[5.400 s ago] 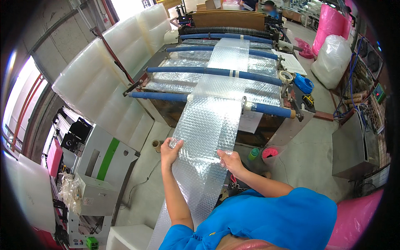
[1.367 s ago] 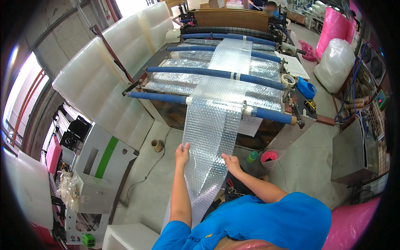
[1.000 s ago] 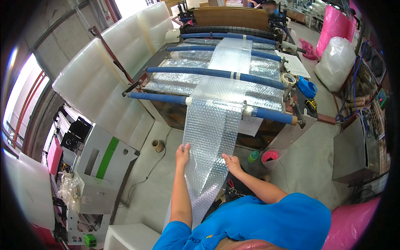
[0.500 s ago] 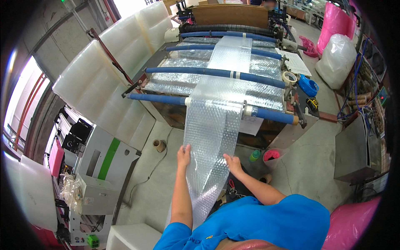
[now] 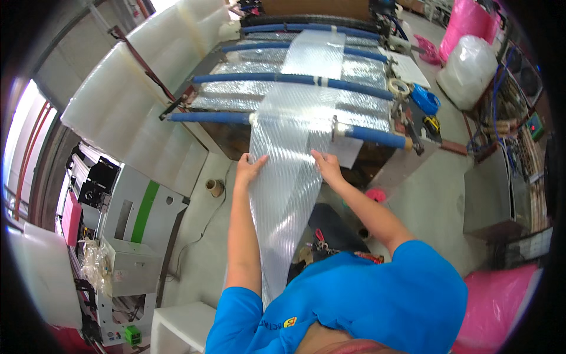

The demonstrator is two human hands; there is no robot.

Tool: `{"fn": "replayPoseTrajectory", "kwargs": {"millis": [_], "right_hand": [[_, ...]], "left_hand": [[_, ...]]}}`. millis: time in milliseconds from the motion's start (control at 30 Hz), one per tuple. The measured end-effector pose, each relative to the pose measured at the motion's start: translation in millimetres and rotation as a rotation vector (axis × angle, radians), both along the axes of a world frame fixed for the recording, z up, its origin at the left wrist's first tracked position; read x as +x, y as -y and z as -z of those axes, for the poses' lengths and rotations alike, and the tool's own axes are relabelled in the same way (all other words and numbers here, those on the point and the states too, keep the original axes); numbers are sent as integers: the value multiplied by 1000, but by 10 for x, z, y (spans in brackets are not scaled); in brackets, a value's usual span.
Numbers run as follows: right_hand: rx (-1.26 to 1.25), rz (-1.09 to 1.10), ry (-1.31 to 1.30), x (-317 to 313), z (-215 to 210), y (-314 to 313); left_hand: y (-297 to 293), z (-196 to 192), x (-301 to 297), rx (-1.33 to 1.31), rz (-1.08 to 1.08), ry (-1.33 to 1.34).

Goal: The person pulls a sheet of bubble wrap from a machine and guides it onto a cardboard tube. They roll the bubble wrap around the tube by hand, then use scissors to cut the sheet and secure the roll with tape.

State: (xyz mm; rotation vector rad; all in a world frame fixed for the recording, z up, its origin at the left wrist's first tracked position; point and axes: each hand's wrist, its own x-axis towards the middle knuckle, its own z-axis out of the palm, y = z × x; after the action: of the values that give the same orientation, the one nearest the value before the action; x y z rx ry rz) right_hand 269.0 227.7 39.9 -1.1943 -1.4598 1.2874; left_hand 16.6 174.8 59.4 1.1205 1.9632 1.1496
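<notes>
A long strip of clear bubble wrap [image 5: 282, 183] runs from the machine's rollers down toward my body. My left hand [image 5: 250, 168] grips its left edge, thumb on top and fingers underneath. On the opposite edge, my right hand [image 5: 328, 167] holds the sheet the same way. Both hands are just below the front blue roller [image 5: 377, 135], over which the wrap passes. Farther back, the strip lies across another blue roller [image 5: 236, 78] above silvery bubble sheeting [image 5: 365, 74]. The wrap's near end is hidden by my body.
Large stacked foam or bubble rolls [image 5: 127, 88] stand at the left, beside a white machine with a green stripe [image 5: 144, 211]. On the right table edge are a tape roll [image 5: 398, 88], a blue tape-like item [image 5: 425, 99] and a yellow-black tape measure [image 5: 431, 125]. A cardboard core [image 5: 214, 187] stands on the floor.
Both hands have moved forward and up along the bubble wrap, closer to the front roller. My view has shifted closer to the machine, and my right arm now covers the green bottle.
</notes>
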Motion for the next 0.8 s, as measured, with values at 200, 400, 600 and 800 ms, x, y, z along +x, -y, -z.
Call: {"fn": "replayPoseTrajectory", "kwargs": {"millis": [200, 400, 600, 800], "right_hand": [[-235, -594, 151, 589, -211, 354], [-516, -866, 517, 1754, -520, 1079], [-831, -852, 545, 2157, -686, 1705], [-783, -690, 543, 2043, -609, 1841]], "left_hand": [[500, 23, -71, -26, 26, 38], [415, -14, -17, 11, 28, 115], [425, 175, -83, -11, 13, 232], [465, 44, -13, 5, 18, 222]]}}
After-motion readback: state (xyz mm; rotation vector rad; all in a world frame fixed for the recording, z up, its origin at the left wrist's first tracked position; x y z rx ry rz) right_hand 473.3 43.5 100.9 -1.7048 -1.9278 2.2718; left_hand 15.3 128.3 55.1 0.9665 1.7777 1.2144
